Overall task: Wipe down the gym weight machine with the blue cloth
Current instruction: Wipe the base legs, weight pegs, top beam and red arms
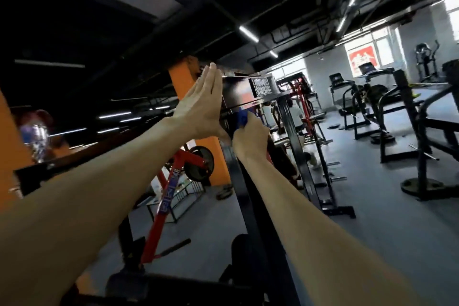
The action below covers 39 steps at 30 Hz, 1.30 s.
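The weight machine (250, 97) is black painted metal; its top crossbeam is glossy enough to mirror orange and blue patches, and its upright posts carry a duller sheen. A raised nameplate (262, 86) on the beam looks like moulded plastic or metal with pale relief lettering. The blue cloth (242, 119) is soft, matt fabric, bunched. Behind, a red frame (171, 181) is glossy painted steel, holding a dark, matt weight plate (200, 163). The floor (372, 206) is grey, matt, rubber-like sheeting with a faint sheen.
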{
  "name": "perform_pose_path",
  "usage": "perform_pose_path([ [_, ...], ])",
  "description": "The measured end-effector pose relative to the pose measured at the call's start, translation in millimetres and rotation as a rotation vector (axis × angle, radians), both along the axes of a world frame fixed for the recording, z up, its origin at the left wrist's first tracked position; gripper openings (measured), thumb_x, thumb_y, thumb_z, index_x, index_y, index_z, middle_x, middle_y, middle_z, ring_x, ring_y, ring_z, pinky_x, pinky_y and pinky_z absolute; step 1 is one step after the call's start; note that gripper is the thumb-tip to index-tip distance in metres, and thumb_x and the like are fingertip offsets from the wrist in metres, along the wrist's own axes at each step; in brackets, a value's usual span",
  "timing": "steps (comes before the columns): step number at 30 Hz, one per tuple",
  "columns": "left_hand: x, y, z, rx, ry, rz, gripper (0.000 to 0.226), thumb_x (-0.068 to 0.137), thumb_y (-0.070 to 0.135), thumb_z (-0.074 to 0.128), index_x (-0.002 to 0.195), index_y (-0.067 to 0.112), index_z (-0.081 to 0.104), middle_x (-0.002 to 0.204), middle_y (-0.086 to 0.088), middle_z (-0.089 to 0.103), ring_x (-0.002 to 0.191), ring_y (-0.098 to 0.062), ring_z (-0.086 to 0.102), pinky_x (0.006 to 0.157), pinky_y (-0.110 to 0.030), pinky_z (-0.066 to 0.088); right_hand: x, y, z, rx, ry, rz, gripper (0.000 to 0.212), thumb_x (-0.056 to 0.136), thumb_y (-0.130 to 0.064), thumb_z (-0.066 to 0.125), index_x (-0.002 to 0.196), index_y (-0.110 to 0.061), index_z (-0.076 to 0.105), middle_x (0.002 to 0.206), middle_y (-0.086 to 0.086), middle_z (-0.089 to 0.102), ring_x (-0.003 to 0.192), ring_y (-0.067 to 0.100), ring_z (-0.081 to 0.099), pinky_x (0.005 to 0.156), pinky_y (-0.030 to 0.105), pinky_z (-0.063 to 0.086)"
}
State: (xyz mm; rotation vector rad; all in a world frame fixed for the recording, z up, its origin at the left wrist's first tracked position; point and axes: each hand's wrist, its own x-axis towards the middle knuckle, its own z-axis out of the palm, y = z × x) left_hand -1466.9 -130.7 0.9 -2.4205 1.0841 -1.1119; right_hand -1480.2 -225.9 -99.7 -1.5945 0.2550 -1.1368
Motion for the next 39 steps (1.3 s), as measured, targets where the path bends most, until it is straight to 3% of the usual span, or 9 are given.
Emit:
perform_pose_path([
  [7, 12, 3, -10, -0.123, 0.002, -0.165, 0.127, 0.077, 0.057, 0.08, 0.159, -0.001, 0.003, 0.167, -0.017, 0.009, 0.156, -0.029, 0.006, 0.127, -0.041, 0.015, 1, 35, -31, -0.129, -0.22, -0.028, 0.048, 0.087, 0.009, 0.062, 0.134, -0.002, 0.054, 0.127, 0.011, 0.062, 0.122, 0.024, 0.056, 0.101, 0.037, 0.049],
  [10, 14, 2, -9, -0.102, 0.02, -0.115, 0.147, 0.06, 0.063, 0.088, 0.159, 0.002, -0.002, 0.168, -0.015, 0.003, 0.156, -0.028, 0.001, 0.127, -0.042, 0.015, 3, 20, -16, -0.033, -0.175, -0.023, 0.04, 0.089, 0.008, 0.057, 0.129, 0.002, 0.055, 0.122, 0.016, 0.062, 0.118, 0.032, 0.058, 0.096, 0.04, 0.051],
  [13, 12, 1, -10, -0.093, 0.033, -0.081, 0.162, 0.047, 0.072, 0.088, 0.159, 0.004, -0.007, 0.169, -0.014, -0.001, 0.156, -0.028, -0.002, 0.127, -0.04, 0.012, -2, 0, 0, 0.126, -0.046, 0.058, 0.035, 0.093, 0.01, 0.045, 0.125, -0.001, 0.057, 0.109, 0.011, 0.063, 0.109, 0.028, 0.06, 0.073, 0.015, 0.043],
  [17, 9, 2, -9, -0.116, 0.071, -0.087, 0.161, 0.048, 0.069, 0.088, 0.159, 0.005, -0.009, 0.169, -0.013, -0.004, 0.156, -0.026, -0.005, 0.127, -0.037, 0.006, -20, -12, -10, -0.045, -0.083, 0.01, 0.031, 0.097, 0.004, 0.048, 0.122, -0.004, 0.063, 0.101, 0.004, 0.063, 0.103, 0.026, 0.062, 0.066, 0.015, 0.037],
  [19, 10, 3, -9, -0.128, 0.073, -0.106, 0.156, 0.054, 0.067, 0.088, 0.159, 0.004, -0.008, 0.169, -0.013, -0.002, 0.156, -0.025, -0.003, 0.128, -0.037, 0.006, -27, -8, -12, -0.185, -0.205, -0.07, 0.043, 0.093, 0.009, 0.053, 0.134, -0.005, 0.059, 0.122, 0.01, 0.065, 0.117, 0.023, 0.059, 0.086, 0.003, 0.04],
  [22, 11, 5, -9, -0.116, 0.046, -0.125, 0.145, 0.064, 0.06, 0.087, 0.159, 0.002, -0.005, 0.169, -0.015, 0.002, 0.156, -0.028, 0.001, 0.127, -0.041, 0.012, -21, -2, -3, -0.564, -0.296, -0.108, 0.054, 0.084, 0.007, 0.068, 0.136, -0.002, 0.056, 0.138, 0.014, 0.057, 0.133, 0.028, 0.049, 0.115, 0.033, 0.037],
  [26, 9, 6, -7, -0.104, 0.047, -0.127, 0.144, 0.065, 0.06, 0.086, 0.159, 0.001, -0.006, 0.169, -0.014, 0.0, 0.157, -0.028, 0.0, 0.128, -0.037, 0.006, -5, -26, 1, -0.896, -0.235, -0.148, 0.052, 0.082, 0.002, 0.069, 0.132, -0.001, 0.057, 0.132, 0.015, 0.059, 0.127, 0.03, 0.052, 0.112, 0.041, 0.041],
  [32, 6, 2, -7, -0.085, 0.058, -0.061, 0.16, 0.052, 0.073, 0.084, 0.158, 0.003, -0.013, 0.169, -0.014, -0.009, 0.156, -0.026, -0.01, 0.126, -0.035, -0.002, 16, -70, 27, -0.752, -0.053, -0.198, 0.044, 0.082, 0.014, 0.059, 0.123, -0.002, 0.06, 0.116, 0.016, 0.062, 0.108, 0.033, 0.059, 0.094, 0.038, 0.049],
  [39, 8, -1, -7, -0.096, 0.034, -0.041, 0.16, 0.05, 0.071, 0.087, 0.159, 0.002, -0.007, 0.168, -0.014, 0.002, 0.156, -0.028, 0.001, 0.128, -0.038, 0.007, 0, -46, 4, -0.813, -0.276, -0.077, 0.053, 0.083, 0.015, 0.061, 0.134, -0.001, 0.055, 0.132, 0.017, 0.059, 0.125, 0.03, 0.053, 0.11, 0.031, 0.039],
])
